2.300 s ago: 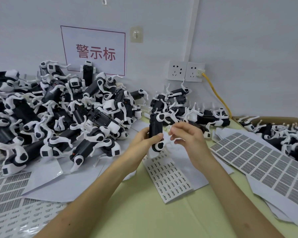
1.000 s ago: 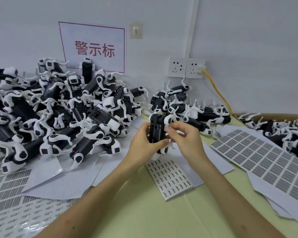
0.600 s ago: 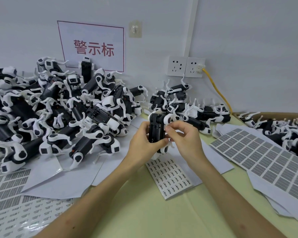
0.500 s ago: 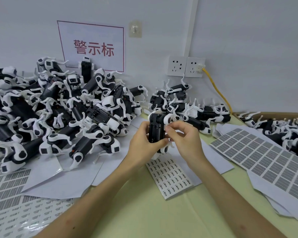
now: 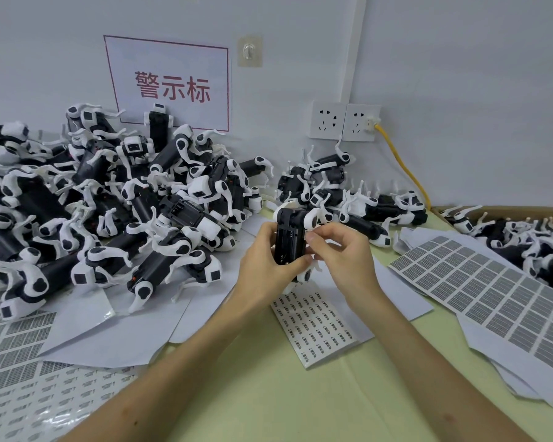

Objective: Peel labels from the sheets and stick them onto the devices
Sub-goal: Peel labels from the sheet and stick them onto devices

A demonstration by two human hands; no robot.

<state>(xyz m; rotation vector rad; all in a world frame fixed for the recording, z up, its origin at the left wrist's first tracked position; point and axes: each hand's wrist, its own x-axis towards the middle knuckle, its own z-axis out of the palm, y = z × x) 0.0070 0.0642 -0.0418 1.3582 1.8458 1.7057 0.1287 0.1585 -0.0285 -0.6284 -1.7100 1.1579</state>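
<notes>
The fingertips (image 5: pixel 313 239) of the right hand (image 5: pixel 340 253) are pinched together, thumb against forefinger, at the right edge of a black-and-white device (image 5: pixel 288 240); whether a label is caught between them cannot be told. The device is held upright just above the table (image 5: pixel 268 397), gripped by the left hand (image 5: pixel 264 261), whose fingers are curled round its body. Directly below, a small label sheet (image 5: pixel 316 327) is laid flat. A larger label sheet (image 5: pixel 492 288) is spread to the right, beside a cardboard box (image 5: pixel 508 212) of devices. A large pile of devices (image 5: pixel 109 202) is heaped to the left against the wall.
</notes>
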